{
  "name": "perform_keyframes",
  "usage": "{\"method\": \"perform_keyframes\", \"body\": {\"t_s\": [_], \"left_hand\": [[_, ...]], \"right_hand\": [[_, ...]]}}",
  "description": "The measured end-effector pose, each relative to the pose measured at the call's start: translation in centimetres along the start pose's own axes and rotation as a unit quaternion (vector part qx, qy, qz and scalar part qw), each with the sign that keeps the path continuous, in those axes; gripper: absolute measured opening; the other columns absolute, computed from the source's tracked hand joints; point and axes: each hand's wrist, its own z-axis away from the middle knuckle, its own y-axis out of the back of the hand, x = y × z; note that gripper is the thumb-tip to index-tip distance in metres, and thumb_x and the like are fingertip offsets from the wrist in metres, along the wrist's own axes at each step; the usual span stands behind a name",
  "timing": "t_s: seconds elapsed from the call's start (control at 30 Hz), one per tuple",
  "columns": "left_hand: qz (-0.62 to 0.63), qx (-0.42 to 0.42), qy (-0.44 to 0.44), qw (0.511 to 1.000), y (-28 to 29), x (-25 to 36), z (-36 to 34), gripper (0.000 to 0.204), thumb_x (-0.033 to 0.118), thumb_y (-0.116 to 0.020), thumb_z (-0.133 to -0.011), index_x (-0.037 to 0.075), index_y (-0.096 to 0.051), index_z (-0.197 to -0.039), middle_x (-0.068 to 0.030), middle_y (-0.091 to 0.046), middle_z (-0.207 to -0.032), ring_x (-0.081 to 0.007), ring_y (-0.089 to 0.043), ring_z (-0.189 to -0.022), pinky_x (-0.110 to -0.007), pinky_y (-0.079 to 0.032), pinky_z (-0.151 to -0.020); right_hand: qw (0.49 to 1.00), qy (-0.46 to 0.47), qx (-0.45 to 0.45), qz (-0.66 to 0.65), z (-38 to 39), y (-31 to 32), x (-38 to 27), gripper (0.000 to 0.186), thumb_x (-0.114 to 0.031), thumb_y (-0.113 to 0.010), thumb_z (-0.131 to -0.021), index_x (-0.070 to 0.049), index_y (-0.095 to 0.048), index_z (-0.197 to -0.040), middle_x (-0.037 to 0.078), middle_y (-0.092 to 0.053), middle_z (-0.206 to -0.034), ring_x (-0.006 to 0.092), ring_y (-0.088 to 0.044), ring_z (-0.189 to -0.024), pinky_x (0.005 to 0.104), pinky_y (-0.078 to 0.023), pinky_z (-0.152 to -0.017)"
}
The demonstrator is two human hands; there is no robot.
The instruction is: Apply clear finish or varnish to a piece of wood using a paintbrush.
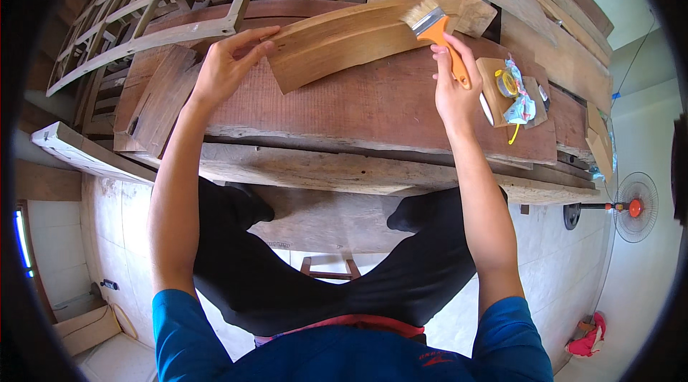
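Note:
My right hand [456, 84] grips a paintbrush [435, 32] by its orange handle. Its pale bristles, set in a silver band, rest at or just above the right part of a curved wooden piece [337, 38]; contact is hard to tell. That piece has a long step along its length and lies across reddish-brown boards. At its left end is my left hand [233, 59], fingers apart, with thumb and fingertips by the end's edge. I see no firm grip there.
Right of the paintbrush, a wooden block [494, 88] bears a yellow tape roll [507, 83] and a crumpled blue-white wrapper [522, 106]. A slatted wooden frame [165, 6] leans at the far left. Stacked planks [566, 67] lie at the back right. A fan [636, 207] stands at right.

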Motion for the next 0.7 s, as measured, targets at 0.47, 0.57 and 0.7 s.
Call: {"method": "perform_keyframes", "body": {"t_s": [0.47, 0.57, 0.7], "left_hand": [[0.042, -0.034, -0.015, 0.998, 0.2, -1.0, 0.2, 0.041, 0.030, -0.063, -0.112, 0.011, -0.067, -0.148, -0.0043, -0.077, -0.120, -0.0089, -0.060, -0.097, -0.028, -0.054, -0.088], [0.001, -0.055, -0.008, 0.998, 0.7, 0.1, 0.3, 0.042, 0.030, -0.061, -0.112, 0.011, -0.065, -0.150, -0.0051, -0.076, -0.123, -0.0090, -0.062, -0.100, -0.029, -0.056, -0.088], [0.039, -0.053, -0.001, 0.998, 0.7, -0.2, 0.0, 0.043, 0.030, -0.059, -0.113, 0.012, -0.063, -0.152, -0.0065, -0.075, -0.128, -0.0093, -0.063, -0.105, -0.030, -0.058, -0.089]], "right_hand": [[0.925, -0.035, -0.350, -0.143, 7.9, -6.7, -7.6, 0.039, -0.021, -0.067, -0.108, -0.008, -0.061, -0.145, 0.012, -0.076, -0.128, 0.0163, -0.073, -0.112, 0.0291, -0.059, -0.089], [0.945, -0.035, -0.220, -0.238, 6.0, -6.6, -6.5, 0.036, -0.014, -0.061, -0.110, -0.006, -0.060, -0.145, 0.015, -0.076, -0.126, 0.0151, -0.073, -0.109, 0.0273, -0.059, -0.084], [0.960, -0.067, -0.177, -0.207, 5.0, -5.8, -5.6, 0.040, -0.018, -0.060, -0.112, -0.007, -0.055, -0.150, 0.016, -0.075, -0.130, 0.0166, -0.073, -0.111, 0.0272, -0.059, -0.087]]}}
